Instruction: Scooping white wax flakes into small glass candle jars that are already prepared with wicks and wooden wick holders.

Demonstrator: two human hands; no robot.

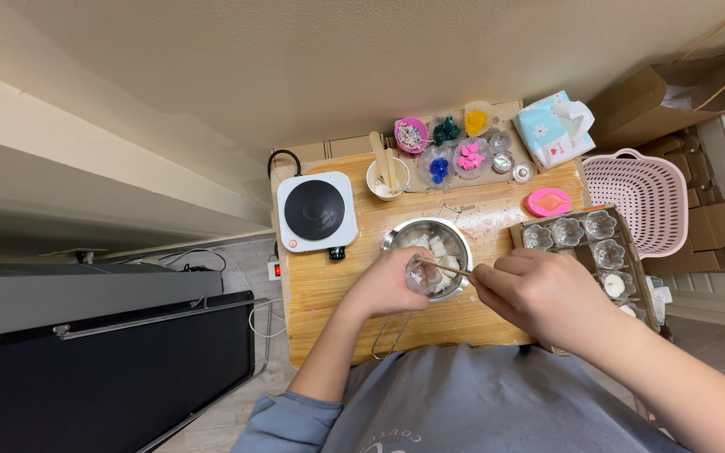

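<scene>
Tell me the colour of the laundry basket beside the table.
The basket is pale pink, seen clearly in the head view.

Pale blue tissue pack (soft, rectangular), brown cardboard boxes perhaps stacked right

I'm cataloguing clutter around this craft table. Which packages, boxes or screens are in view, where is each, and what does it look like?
Tissue pack: table's far right corner, soft, light blue and white, tissue sticking out.
Cardboard tray: right of the metal pot, brown, holding clear glass cups.
Cardboard boxes: right, behind the pink basket, plain brown.
Dark panel: lower left, flat, black, possibly a screen.
</scene>
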